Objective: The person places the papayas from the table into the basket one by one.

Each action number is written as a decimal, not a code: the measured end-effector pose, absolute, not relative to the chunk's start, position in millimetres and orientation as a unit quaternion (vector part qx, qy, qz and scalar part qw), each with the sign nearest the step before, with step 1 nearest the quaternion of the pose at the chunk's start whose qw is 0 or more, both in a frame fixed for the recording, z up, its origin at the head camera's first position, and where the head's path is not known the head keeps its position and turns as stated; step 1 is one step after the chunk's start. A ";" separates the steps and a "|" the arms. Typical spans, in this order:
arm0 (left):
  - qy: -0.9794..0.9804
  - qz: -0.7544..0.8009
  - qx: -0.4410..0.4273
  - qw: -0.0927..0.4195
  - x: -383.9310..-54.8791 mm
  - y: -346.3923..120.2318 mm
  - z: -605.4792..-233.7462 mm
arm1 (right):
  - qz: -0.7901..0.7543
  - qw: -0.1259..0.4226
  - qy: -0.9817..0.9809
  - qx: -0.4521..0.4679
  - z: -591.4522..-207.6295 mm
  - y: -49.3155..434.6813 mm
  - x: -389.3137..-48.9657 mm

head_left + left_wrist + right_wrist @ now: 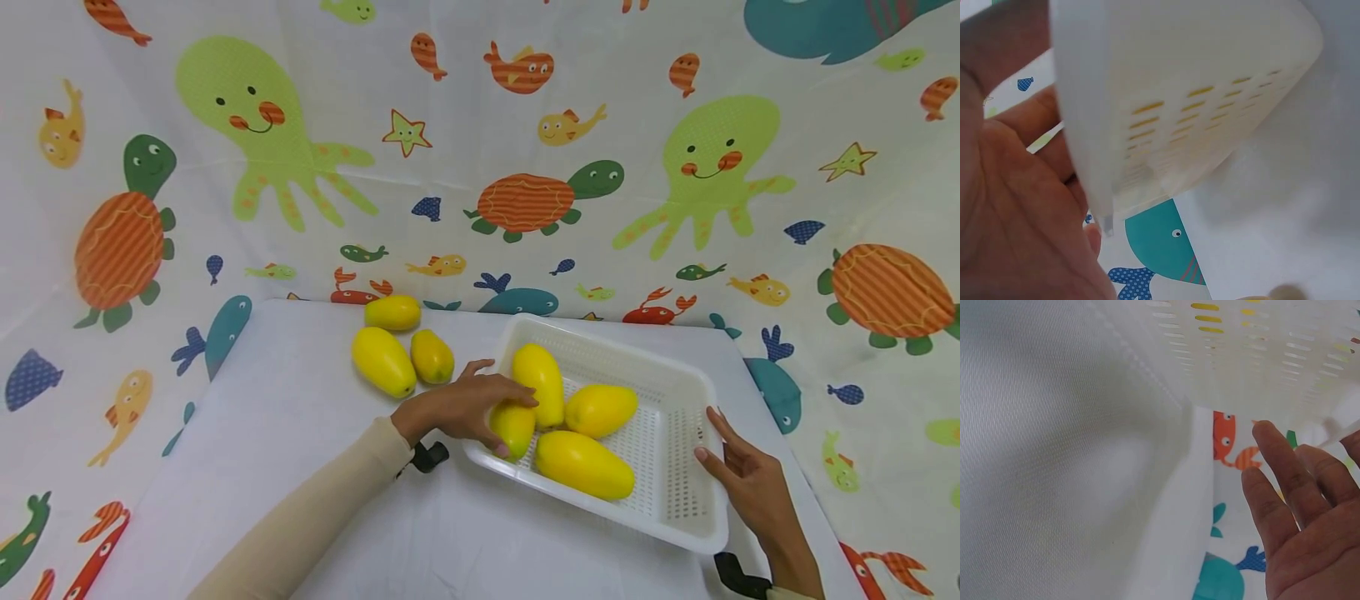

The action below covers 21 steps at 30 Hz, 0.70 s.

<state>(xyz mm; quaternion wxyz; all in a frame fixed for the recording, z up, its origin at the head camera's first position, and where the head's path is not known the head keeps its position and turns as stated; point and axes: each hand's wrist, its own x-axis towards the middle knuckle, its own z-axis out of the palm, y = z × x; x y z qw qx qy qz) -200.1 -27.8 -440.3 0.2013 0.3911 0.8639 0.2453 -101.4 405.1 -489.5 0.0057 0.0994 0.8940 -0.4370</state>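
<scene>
My left hand (480, 408) reaches over the left end of a white perforated plastic basket (678, 400). Its thumb and fingers hold a yellow papaya (512, 429) inside the rim. Beside that fruit in the basket lie three more: an upright-lying one (538, 379), a pear-shaped one (602, 410) and a long one (585, 464) at the near side. My right hand (753, 479) grips the basket's right end, thumb and index finger over the rim. In the left wrist view, the basket's outer wall (1210, 50) hides the fruit. Spread fingers (1285, 475) show below the basket in the right wrist view.
Three more yellow papayas sit together on the white-covered table (300, 467), left of the basket: a large one (383, 362), a smaller one (432, 357) and one at the back (393, 312). A sea-animal patterned curtain (450, 100) hangs behind the table and along its sides.
</scene>
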 end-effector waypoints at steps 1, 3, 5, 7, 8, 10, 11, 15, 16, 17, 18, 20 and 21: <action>0.865 0.243 0.390 0.203 -200.3 -27.8 -440.1 | -0.438 0.006 0.893 0.100 -489.5 404.9 -101.4; 0.866 0.243 0.386 0.205 -200.5 -27.8 -439.8 | -0.439 0.006 0.893 0.101 -489.5 404.6 -101.3; 0.868 0.243 0.381 0.206 -200.6 -27.5 -440.1 | -0.439 0.005 0.893 0.100 -489.4 404.4 -101.4; 0.869 0.244 0.378 0.203 -200.8 -27.0 -440.9 | -0.438 0.002 0.894 0.098 -489.3 404.2 -101.6; 0.870 0.245 0.377 0.202 -200.8 -26.8 -441.2 | -0.438 0.001 0.894 0.097 -489.2 404.2 -101.7; 0.871 0.246 0.375 0.201 -200.8 -26.5 -441.6 | -0.436 0.000 0.895 0.096 -489.2 404.2 -101.8; 0.871 0.247 0.376 0.200 -200.8 -26.4 -441.7 | -0.436 0.000 0.895 0.095 -489.3 404.3 -101.7; 0.868 0.257 0.375 0.199 -200.5 -26.3 -440.3 | -0.436 0.002 0.895 0.098 -489.5 404.7 -101.7; 0.867 0.261 0.376 0.197 -200.6 -26.5 -440.0 | -0.437 0.004 0.894 0.099 -489.5 404.8 -101.6; 0.866 0.265 0.376 0.195 -200.8 -26.7 -440.0 | -0.438 0.005 0.893 0.100 -489.4 404.8 -101.5; 0.865 0.269 0.376 0.194 -201.2 -27.0 -440.6 | -0.439 0.006 0.893 0.101 -489.3 404.7 -101.3; 0.861 0.284 0.377 0.191 -201.8 -28.0 -441.0 | -0.442 0.006 0.891 0.102 -489.0 404.5 -101.0; 0.858 0.294 0.375 0.191 -202.1 -28.7 -441.1 | -0.441 0.005 0.891 0.102 -488.9 404.5 -100.8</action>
